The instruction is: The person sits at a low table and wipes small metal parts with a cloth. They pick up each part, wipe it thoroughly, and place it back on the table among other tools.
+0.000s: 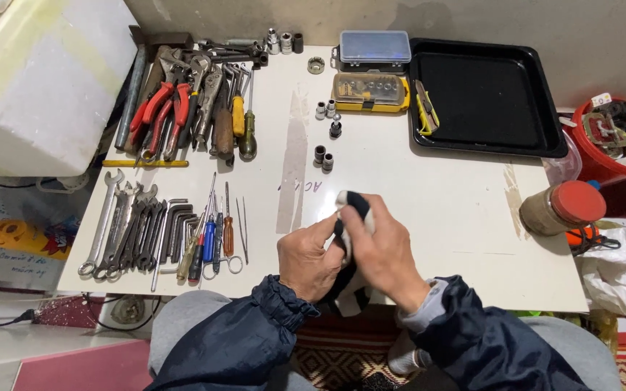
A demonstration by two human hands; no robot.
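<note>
My left hand and my right hand meet over the near edge of the white table. Both grip a black and white cloth bunched between them; whatever the cloth wraps is hidden. Its top sticks up above my fingers, and its lower end hangs down between my wrists. Several small metal sockets stand on the table just beyond my hands.
Wrenches, hex keys and small screwdrivers lie at the left. Pliers and larger screwdrivers lie behind them. A yellow bit case, a blue-lidded box and a black tray sit at the back. A red-lidded jar stands at the right edge.
</note>
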